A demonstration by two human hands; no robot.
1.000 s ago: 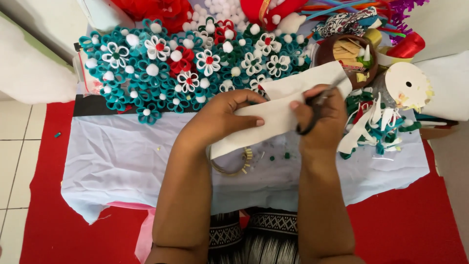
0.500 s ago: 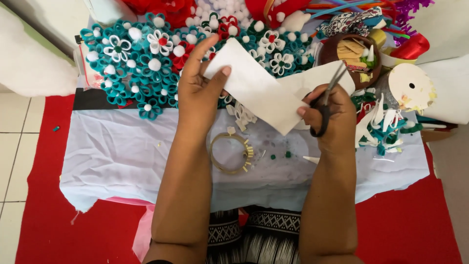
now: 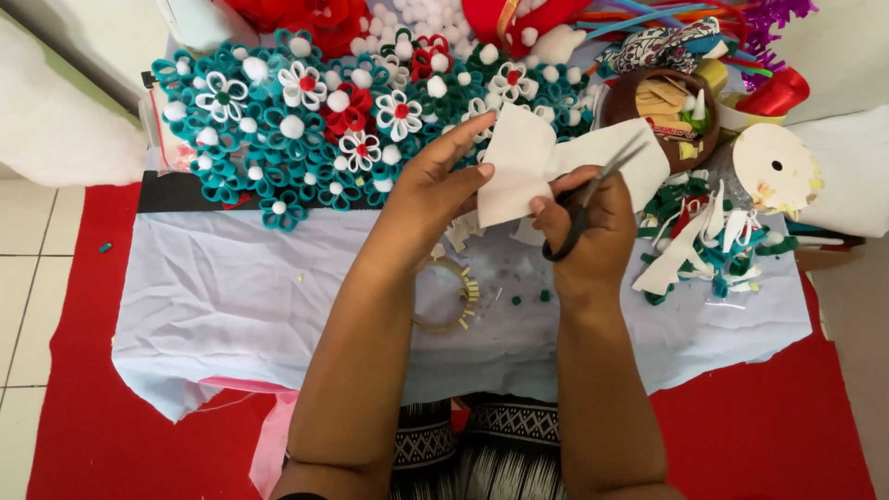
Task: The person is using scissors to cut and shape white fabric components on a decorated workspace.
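Note:
My left hand (image 3: 433, 190) pinches the left edge of a white felt sheet (image 3: 519, 162) held above the work cloth. My right hand (image 3: 593, 231) grips black-handled scissors (image 3: 583, 206), whose blades point up and right across the sheet's right part. A gold ring with small tabs (image 3: 449, 296) lies on the cloth just below my left wrist. Behind my hands sits a mat of teal, white and red felt flowers (image 3: 306, 120) with white pompoms.
A pale blue cloth (image 3: 231, 306) covers the low table over a red floor mat (image 3: 139, 444). A brown bowl of scraps (image 3: 662, 106), a round white disc (image 3: 773, 167) and a pile of green and white felt offcuts (image 3: 713, 245) lie at the right.
The white sheet has turned and folded smaller between my hands. My left hand shifted right and lower on it, and the scissors closed in on the sheet's right side.

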